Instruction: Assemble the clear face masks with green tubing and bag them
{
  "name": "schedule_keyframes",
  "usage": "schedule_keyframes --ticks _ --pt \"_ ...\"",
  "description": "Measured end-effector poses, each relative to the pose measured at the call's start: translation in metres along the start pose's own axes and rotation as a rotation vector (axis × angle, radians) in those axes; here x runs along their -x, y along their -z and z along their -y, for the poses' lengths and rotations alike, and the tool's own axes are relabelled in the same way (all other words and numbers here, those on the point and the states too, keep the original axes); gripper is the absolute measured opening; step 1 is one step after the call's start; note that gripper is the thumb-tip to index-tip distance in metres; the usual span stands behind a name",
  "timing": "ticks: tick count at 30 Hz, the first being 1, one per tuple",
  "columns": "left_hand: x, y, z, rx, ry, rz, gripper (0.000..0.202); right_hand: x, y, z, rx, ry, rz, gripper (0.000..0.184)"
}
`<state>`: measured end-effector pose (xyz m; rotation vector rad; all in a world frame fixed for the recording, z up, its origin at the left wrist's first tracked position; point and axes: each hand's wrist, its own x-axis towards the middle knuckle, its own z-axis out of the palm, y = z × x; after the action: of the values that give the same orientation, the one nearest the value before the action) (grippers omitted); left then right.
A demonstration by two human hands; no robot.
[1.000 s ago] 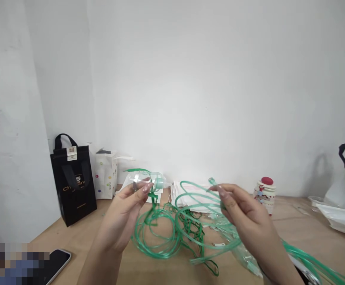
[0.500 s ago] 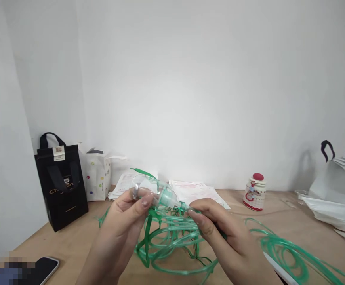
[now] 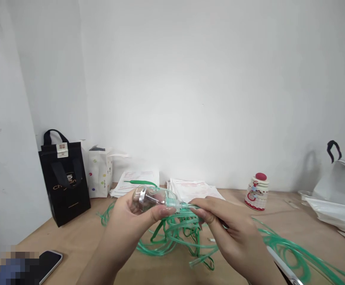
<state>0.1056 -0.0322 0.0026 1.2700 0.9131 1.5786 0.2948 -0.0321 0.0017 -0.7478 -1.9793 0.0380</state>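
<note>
A clear oxygen mask with a metal nose strip and a green strap is tilted sideways above the table. My left hand is wrapped round it, thumb along its near side. The mask's pale green connector points right. My right hand pinches a thin tube piece at the connector's end; its fingers partly hide that piece. Something dark shows in the right palm, too hidden to name. Below both hands lie coiled green tubing and green elastic straps.
More green tubing lies at right, beside a pale, dark-edged long object. Printed packets rest by the wall. A black bag, a dotted white bag, a phone, a red-topped jar and white packaging stand or lie around.
The mask has tipped flatter, and my left thumb has slid right along it toward the connector. The tubing and straps below have shifted. The view has turned slightly left.
</note>
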Motion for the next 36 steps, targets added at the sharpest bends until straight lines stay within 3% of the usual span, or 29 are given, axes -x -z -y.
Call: schedule_keyframes --ticks 4,9,22,29,33,36 --pt "0.001 -0.005 0.001 0.038 -0.034 -0.034 0.024 0.0 -0.004 0.0 -0.093 0.05 -0.084 0.017" --pt "0.004 -0.013 0.005 0.116 -0.024 -0.014 0.022 0.0 -0.005 -0.002 -0.045 0.05 -0.136 0.016" --pt "-0.002 -0.01 0.01 0.03 -0.019 0.079 0.02 0.001 0.005 -0.003 -0.005 0.103 -0.024 0.025" --pt "-0.004 -0.016 0.013 0.125 -0.004 0.021 0.026 -0.003 -0.002 -0.001 -0.088 0.007 -0.106 0.022" --pt "-0.012 -0.014 0.014 0.298 -0.004 0.075 0.024 -0.007 -0.001 -0.003 -0.217 -0.181 0.066 0.024" --pt "-0.016 -0.01 0.018 0.408 0.087 0.15 0.022 -0.007 0.0 -0.005 -0.276 -0.298 0.133 0.028"
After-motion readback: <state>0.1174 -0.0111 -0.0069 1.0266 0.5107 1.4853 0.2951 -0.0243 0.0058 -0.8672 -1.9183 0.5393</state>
